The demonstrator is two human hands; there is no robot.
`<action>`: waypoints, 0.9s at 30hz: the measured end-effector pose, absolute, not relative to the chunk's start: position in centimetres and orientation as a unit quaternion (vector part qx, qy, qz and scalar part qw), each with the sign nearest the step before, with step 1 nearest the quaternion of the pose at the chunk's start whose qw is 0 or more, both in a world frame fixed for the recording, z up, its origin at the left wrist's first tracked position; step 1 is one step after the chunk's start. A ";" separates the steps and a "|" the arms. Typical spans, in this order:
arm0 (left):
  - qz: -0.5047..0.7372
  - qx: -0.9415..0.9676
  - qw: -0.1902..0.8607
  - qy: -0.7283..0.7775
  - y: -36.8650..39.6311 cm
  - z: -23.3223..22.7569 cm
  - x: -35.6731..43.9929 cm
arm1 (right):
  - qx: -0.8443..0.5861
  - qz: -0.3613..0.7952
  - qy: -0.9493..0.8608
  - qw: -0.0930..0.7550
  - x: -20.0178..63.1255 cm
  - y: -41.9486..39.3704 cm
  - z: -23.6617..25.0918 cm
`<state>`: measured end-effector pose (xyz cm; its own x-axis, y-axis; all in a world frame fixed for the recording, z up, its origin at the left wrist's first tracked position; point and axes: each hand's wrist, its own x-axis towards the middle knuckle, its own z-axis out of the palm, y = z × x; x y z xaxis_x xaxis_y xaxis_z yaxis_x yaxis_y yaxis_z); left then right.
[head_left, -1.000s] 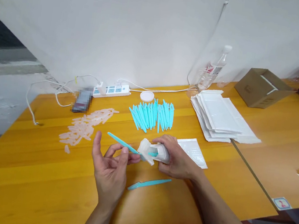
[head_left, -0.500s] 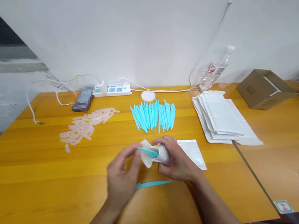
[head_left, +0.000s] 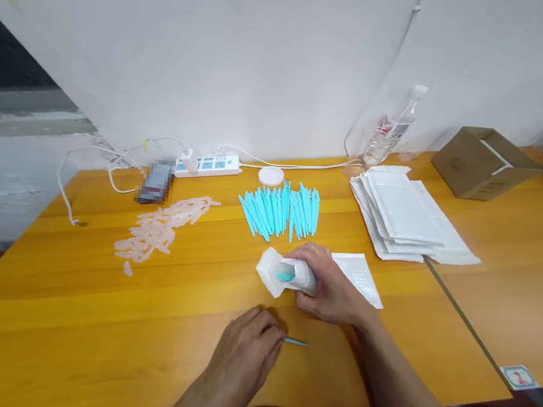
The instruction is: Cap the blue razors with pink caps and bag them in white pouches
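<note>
Left hand [head_left: 245, 351]: we cover a blue stick [head_left: 295, 342] on the table [head_left: 82, 325]; grip unclear.
Right hand [head_left: 328, 285]: at 1 o'clock, we squeeze a white pouch [head_left: 274, 273].

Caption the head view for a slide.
Right hand holds a white paper pouch; left hand covers a turquoise plastic stick on the table.

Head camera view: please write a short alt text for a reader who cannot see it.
The right hand holds an open white pouch with a teal stick inside, while the left hand covers a loose teal stick on the orange table. Behind lie a teal stick pile and stacked white pouches.
</note>
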<state>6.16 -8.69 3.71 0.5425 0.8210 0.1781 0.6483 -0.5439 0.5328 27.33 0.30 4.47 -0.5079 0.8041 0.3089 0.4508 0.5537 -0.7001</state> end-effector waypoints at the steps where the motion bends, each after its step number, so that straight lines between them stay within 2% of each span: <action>1: 0.227 0.847 0.227 0.424 -8.7 4.1 5.3 | -0.381 0.281 -0.822 0.317 27.4 0.3 4.4; 4: 0.370 0.739 0.272 0.493 -8.5 6.4 2.3 | -0.378 0.285 -0.820 0.322 27.4 0.3 4.4; 7: 0.584 0.558 0.213 0.549 -7.7 8.7 1.4 | -0.372 0.287 -0.819 0.328 27.1 0.2 4.6; 9: 0.644 0.507 0.187 0.541 -6.9 9.2 2.4 | -0.370 0.291 -0.817 0.332 26.9 0.1 4.8; 11: 0.631 0.527 0.181 0.540 -6.1 8.7 4.0 | -0.368 0.297 -0.814 0.339 26.7 0.0 5.0; 16: 0.419 0.693 0.192 0.554 -5.4 7.5 5.9 | -0.345 0.319 -0.796 0.381 26.3 -0.2 5.6; 18: 0.427 0.677 0.195 0.567 -6.0 8.4 5.5 | -0.339 0.336 -0.779 0.406 25.8 -0.3 6.5; 23: 0.437 0.676 0.291 0.517 -7.3 12.1 5.5 | -0.343 0.377 -0.681 0.526 23.0 -0.9 10.5; 27: 0.424 0.682 0.279 0.526 -6.4 13.4 6.3 | -0.388 0.379 -0.658 0.522 21.1 -1.5 11.6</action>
